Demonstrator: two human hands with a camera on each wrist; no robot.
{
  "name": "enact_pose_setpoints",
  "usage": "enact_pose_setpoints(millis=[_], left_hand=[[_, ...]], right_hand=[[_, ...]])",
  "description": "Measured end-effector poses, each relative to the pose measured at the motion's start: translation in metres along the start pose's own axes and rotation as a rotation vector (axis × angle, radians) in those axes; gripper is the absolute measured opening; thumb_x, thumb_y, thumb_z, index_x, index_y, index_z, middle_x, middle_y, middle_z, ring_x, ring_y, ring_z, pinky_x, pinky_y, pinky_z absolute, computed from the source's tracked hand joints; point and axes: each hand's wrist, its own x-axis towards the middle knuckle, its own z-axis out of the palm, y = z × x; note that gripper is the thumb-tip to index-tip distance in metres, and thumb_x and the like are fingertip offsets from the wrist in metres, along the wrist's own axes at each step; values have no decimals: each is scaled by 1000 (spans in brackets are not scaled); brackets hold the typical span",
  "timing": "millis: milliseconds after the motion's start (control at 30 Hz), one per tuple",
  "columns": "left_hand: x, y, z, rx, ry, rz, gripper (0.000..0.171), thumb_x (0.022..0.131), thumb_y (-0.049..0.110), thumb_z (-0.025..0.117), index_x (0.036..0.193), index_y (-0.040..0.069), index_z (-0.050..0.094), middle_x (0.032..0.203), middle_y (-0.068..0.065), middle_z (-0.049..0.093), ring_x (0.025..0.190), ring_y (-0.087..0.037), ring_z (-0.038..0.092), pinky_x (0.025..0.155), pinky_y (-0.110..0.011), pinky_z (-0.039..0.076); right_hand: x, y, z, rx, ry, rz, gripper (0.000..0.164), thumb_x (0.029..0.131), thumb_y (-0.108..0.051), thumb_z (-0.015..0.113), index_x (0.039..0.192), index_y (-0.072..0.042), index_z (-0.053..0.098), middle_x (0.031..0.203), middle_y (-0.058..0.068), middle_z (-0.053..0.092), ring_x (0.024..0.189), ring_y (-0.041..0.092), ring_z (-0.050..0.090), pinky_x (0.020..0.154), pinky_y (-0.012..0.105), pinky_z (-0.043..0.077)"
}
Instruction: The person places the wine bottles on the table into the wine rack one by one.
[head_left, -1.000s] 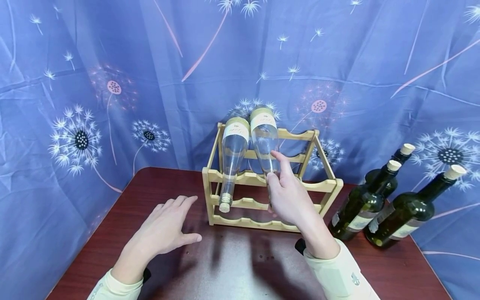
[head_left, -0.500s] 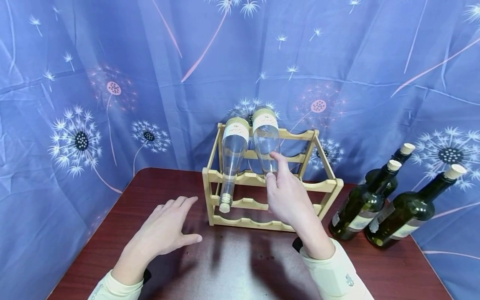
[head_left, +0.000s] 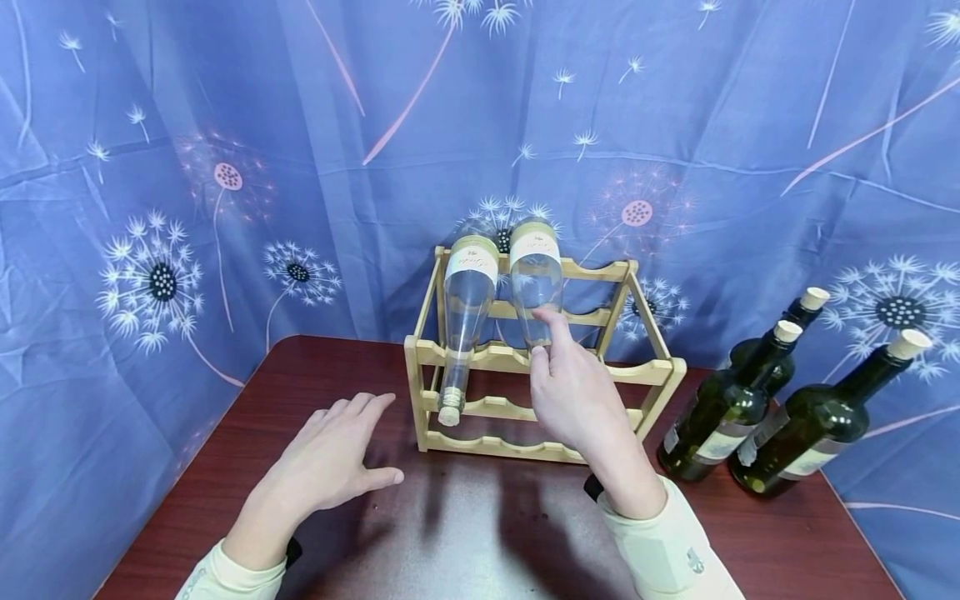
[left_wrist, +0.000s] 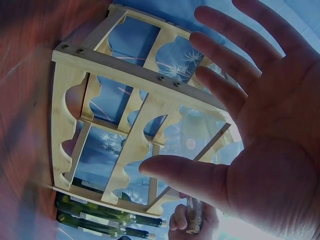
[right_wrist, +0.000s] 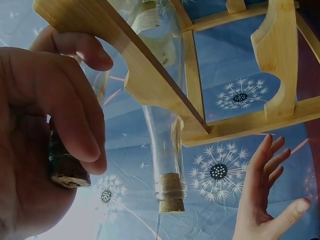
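My right hand grips the neck of a clear glass bottle with a cream label, its base toward the curtain. The bottle lies along the top tier of a light wooden wine rack. In the right wrist view, fingers curl round the neck and its cork pokes out below them. Another clear bottle, corked, lies to its left on the same tier, neck toward me. My left hand hovers over the table left of the rack, fingers spread, holding nothing; the left wrist view shows its bare palm.
Several dark green corked bottles stand upright right of the rack, close together. The reddish-brown table runs back to a blue curtain with a dandelion print, which also hangs along the left side.
The held bottle's base has shifted right and slightly down toward me, away from the other clear bottle, and the right hand has moved slightly with it. The left hand has stayed in place.
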Motion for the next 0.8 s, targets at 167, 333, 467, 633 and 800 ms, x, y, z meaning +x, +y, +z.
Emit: enact_pose_setpoints(millis=[167,333,467,633,800], left_hand=[[0,0,0,2,0,-2,100,66,66,75,144,15,40,132,-5,53,118,-30,50,93,-55,39],[0,1,0,0,1,0,100,66,66,75,144,14,41,131,-5,53,118,-30,51,92,-54,40],[0,1,0,1,0,2,99,66,66,75,144,14,42,130,-5,54,117,-30,51,92,-53,41],[0,1,0,5,6,5,99,66,65,75,143,14,42,130,-5,54,116,-30,52,92,-53,41],[0,1,0,7,6,7,98,66,65,74,143,14,42,130,-4,54,116,-30,51,92,-53,41]], right_hand=[[0,0,-1,-16,-5,3,46,101,-35,27,147,-30,28,80,-3,60,62,17,56,61,36,43],[1,-1,-1,-30,-12,6,46,100,-36,28,146,-33,29,68,-3,56,54,17,53,53,35,40],[1,0,-1,-38,-11,11,46,100,-39,30,146,-35,31,62,-2,53,48,18,51,46,36,38],[0,1,-1,-26,-11,7,45,100,-41,31,145,-37,31,62,-3,54,46,18,50,46,36,38],[0,3,-2,-20,-19,-6,46,100,-43,32,146,-39,30,63,-4,55,46,18,49,46,36,38]])
